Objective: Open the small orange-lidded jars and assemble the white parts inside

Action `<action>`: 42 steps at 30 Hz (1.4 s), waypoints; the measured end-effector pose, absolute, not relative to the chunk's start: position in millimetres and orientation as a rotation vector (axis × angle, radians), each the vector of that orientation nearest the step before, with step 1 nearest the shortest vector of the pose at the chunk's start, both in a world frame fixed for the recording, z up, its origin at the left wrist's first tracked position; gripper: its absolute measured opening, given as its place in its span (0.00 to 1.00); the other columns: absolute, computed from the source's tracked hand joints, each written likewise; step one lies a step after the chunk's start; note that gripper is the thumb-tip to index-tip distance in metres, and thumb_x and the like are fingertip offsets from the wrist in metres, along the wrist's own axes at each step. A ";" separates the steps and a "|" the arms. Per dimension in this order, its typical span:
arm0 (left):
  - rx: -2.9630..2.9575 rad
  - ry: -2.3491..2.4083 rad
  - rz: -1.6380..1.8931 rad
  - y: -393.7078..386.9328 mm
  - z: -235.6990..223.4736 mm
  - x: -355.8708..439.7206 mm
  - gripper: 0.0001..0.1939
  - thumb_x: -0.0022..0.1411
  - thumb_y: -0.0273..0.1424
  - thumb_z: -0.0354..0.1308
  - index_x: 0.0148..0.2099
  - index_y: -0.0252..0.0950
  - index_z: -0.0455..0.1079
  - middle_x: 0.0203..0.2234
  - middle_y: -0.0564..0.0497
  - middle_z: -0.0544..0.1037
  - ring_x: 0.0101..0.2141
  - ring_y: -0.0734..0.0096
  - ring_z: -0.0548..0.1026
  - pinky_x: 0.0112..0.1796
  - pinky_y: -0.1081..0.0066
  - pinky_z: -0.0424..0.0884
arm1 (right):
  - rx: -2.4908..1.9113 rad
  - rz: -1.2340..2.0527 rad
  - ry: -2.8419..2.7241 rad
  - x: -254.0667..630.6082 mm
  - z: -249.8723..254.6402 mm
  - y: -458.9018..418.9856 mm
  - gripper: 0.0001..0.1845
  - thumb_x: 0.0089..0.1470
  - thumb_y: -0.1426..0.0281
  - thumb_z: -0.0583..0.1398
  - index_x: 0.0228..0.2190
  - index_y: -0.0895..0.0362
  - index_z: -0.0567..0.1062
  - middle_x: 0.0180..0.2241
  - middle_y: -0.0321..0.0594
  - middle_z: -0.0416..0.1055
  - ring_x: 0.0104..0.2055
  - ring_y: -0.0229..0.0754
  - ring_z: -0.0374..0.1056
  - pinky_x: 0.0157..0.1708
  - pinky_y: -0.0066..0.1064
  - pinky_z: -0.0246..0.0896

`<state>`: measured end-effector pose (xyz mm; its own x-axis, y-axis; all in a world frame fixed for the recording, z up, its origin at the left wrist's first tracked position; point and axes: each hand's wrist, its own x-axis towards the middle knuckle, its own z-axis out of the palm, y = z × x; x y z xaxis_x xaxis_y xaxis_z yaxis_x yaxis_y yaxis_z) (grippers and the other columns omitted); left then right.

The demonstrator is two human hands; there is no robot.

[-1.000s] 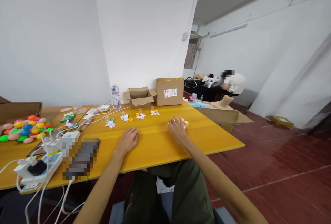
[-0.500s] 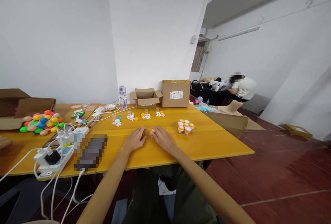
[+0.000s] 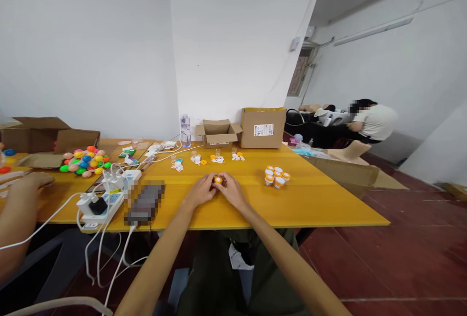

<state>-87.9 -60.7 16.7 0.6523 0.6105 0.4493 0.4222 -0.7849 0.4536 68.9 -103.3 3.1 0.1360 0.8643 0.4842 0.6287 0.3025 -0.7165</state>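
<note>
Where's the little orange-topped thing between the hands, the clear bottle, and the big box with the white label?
Orange-topped thing (image 3: 218, 180): head view, on its top.
Clear bottle (image 3: 186, 131): head view, middle of its side.
Big box (image 3: 263, 130): head view, on its front.

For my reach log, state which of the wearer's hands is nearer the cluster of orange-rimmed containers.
Right. The right hand is left of the cluster of orange-rimmed containers, not touching it; the left hand is farther left.
</note>
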 end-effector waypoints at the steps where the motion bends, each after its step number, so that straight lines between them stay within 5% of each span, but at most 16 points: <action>1: 2.553 0.824 0.864 -60.5 16.5 -87.9 0.18 0.60 0.26 0.55 0.53 0.41 0.68 0.44 0.45 0.79 0.45 0.57 0.77 0.47 0.59 0.73 | -1.374 0.339 -1.544 69.0 1.5 -102.8 0.09 0.51 0.65 0.63 0.36 0.52 0.75 0.38 0.39 0.79 0.39 0.45 0.74 0.43 0.37 0.68; 14: 2.003 0.678 0.898 -41.2 11.0 -86.5 0.15 0.56 0.38 0.65 0.45 0.37 0.73 0.35 0.50 0.80 0.37 0.66 0.77 0.42 0.66 0.73 | -1.081 0.819 -1.246 77.8 -4.8 -97.8 0.21 0.41 0.52 0.69 0.30 0.53 0.71 0.31 0.39 0.79 0.35 0.45 0.76 0.38 0.36 0.71; 32: 1.909 0.688 0.887 -37.4 19.0 -89.7 0.18 0.56 0.47 0.63 0.37 0.37 0.77 0.32 0.49 0.81 0.36 0.64 0.76 0.41 0.65 0.72 | -1.113 0.801 -1.356 75.0 -3.6 -100.0 0.20 0.38 0.56 0.71 0.27 0.52 0.69 0.24 0.31 0.75 0.30 0.41 0.71 0.31 0.31 0.65; 42: 1.907 0.654 0.878 -37.5 19.4 -89.0 0.14 0.53 0.42 0.66 0.37 0.37 0.76 0.34 0.49 0.81 0.38 0.63 0.77 0.44 0.64 0.73 | -1.116 0.785 -1.300 73.5 -4.1 -99.7 0.20 0.36 0.59 0.71 0.28 0.52 0.70 0.28 0.33 0.75 0.32 0.43 0.73 0.34 0.34 0.69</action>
